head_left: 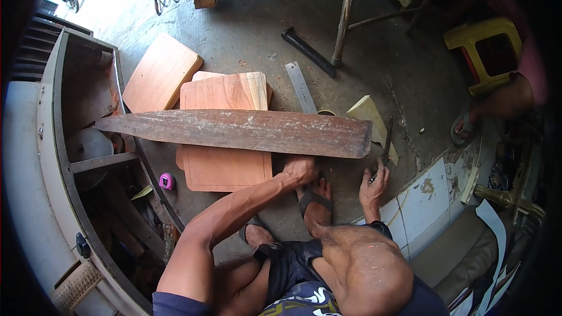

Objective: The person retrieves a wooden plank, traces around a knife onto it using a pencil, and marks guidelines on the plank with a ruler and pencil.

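Observation:
My left hand (300,171) is closed at the lower edge of a long weathered wooden plank (246,131), its fingers partly hidden beneath it. The plank lies across a stack of reddish wooden boards (228,169) and tapers to a point at the left. Right of the plank, my right hand (374,184) is closed around a thin dark tool (388,140) that points up and away. A pale yellow wedge-shaped piece (367,114) lies just beyond the tool. Near the plank's far edge is a metal ruler (301,88).
A light board (161,73) leans by an open cabinet (93,164) at left. A pink tape measure (167,181) and a black tube (308,52) lie on the floor. A wooden-legged stand (345,17) is ahead; a person's foot (462,127) and yellow stool (485,52) are right.

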Tool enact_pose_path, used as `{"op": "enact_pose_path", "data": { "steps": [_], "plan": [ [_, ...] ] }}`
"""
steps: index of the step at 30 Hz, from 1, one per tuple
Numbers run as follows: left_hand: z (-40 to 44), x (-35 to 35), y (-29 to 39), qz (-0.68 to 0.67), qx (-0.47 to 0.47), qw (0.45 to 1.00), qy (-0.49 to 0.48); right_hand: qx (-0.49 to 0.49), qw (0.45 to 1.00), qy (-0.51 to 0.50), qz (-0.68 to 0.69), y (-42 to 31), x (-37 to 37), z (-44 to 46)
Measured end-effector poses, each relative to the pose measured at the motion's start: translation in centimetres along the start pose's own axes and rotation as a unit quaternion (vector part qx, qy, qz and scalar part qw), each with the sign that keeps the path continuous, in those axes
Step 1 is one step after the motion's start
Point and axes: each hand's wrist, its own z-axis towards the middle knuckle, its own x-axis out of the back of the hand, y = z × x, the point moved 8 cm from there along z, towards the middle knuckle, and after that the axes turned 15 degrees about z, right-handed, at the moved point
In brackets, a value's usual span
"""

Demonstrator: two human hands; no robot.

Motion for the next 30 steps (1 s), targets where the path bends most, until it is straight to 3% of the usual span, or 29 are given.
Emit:
{"op": "enact_pose_path", "data": {
  "steps": [4, 7, 9, 11, 13, 15, 17, 19, 21, 23, 25, 30],
  "plan": [
    [-2.7, 1.0, 5.7, -0.111, -0.107, 0.988, 0.027, -0.022, 0.999, -0.019, 0.023, -0.7, 0.1, 0.5],
    [-7.4, 2.9, 9.9, 0.005, -0.166, 0.985, 0.037, -0.011, 0.999, -0.026, 0.04, -1.4, 1.1, 0.9],
    [-10.0, 4.8, 10.7, 0.016, -0.223, 0.973, 0.058, 0.11, 0.991, -0.074, -0.007, -3.7, 1.2, 0.9],
    [-12.0, 7.5, 10.8, 0.026, -0.28, 0.956, 0.078, 0.105, 0.989, -0.1, 0.003, -5.0, 2.0, 0.9],
    [-12.4, 12.6, 9.6, -0.103, -0.294, 0.95, 0.033, 0.14, 0.973, -0.179, 0.052, -7.6, 1.6, 0.3],
    [-11.6, 19.3, 8.4, -0.207, -0.254, 0.943, -0.054, 0.139, 0.966, -0.199, 0.086, -10.5, 1.2, 0.0],
    [-10.2, 23.6, 5.1, -0.195, -0.206, 0.954, -0.098, 0.144, 0.948, -0.231, 0.164, -13.1, 0.3, -0.6],
    [-8.3, 26.0, 1.0, -0.308, -0.086, 0.944, -0.086, 0.183, 0.95, -0.204, 0.149, -14.5, -0.1, -1.4],
    [-4.7, 27.0, -3.5, -0.255, -0.091, 0.958, -0.091, 0.181, 0.929, -0.253, 0.202, -15.9, -1.3, -2.4],
    [-1.2, 26.6, -6.0, -0.197, -0.177, 0.958, -0.111, 0.163, 0.923, -0.265, 0.229, -15.9, -2.2, -3.6],
    [1.3, 26.0, -7.1, -0.09, -0.127, 0.974, -0.167, 0.163, 0.92, -0.279, 0.221, -16.3, -2.7, -4.0],
    [5.5, 24.0, -4.7, 0.075, -0.14, 0.986, -0.054, 0.175, 0.939, -0.218, 0.2, -16.7, -2.1, -3.0]
  ]
}}
